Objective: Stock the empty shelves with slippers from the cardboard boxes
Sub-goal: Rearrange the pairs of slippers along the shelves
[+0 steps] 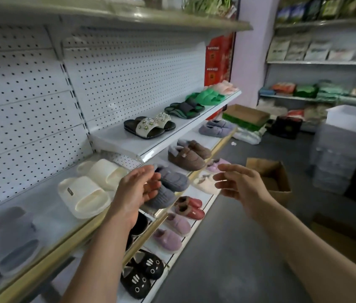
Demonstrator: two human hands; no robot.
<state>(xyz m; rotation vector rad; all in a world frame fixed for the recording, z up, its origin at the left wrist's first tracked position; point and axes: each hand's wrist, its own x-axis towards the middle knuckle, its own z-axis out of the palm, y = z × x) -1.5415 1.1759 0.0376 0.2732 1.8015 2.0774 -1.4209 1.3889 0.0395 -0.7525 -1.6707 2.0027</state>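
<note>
Two loose, empty hands: the left hand (138,189) hovers just right of the cream slippers (89,189), the right hand (238,182) nearer the cardboard box (275,178) on the floor.

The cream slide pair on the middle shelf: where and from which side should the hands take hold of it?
Grip the cream slides by their wide upper straps, coming in from the open aisle side over the shelf's front edge. Each strap arches over an open foot gap, so fingers can hook under it. The left hand, open and empty, is nearest; the right hand is also free.
</note>
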